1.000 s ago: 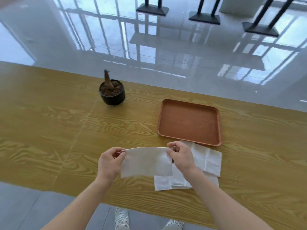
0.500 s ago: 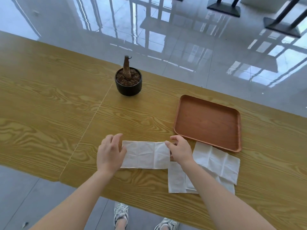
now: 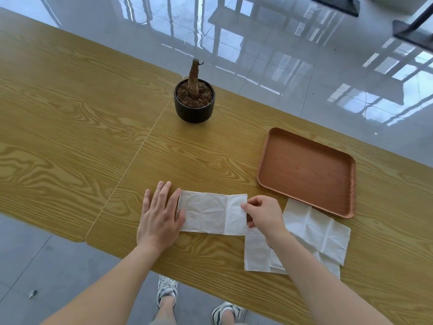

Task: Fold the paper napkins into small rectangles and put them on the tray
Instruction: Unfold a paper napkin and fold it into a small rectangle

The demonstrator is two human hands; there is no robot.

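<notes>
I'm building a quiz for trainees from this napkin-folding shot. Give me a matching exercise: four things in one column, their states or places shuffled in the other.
1 left hand
2 right hand
3 tray
4 plant pot

a stands near the far edge of the table
b pinches the right end of the folded napkin
c has nothing on it
d lies flat on the folded napkin's left end

Pairs: 1-d, 2-b, 3-c, 4-a

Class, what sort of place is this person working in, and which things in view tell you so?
Probably a cafe or canteen hall, though I cannot be sure: long wood-grain table, glossy tiled floor, black furniture bases beyond, and a serving tray.
</notes>
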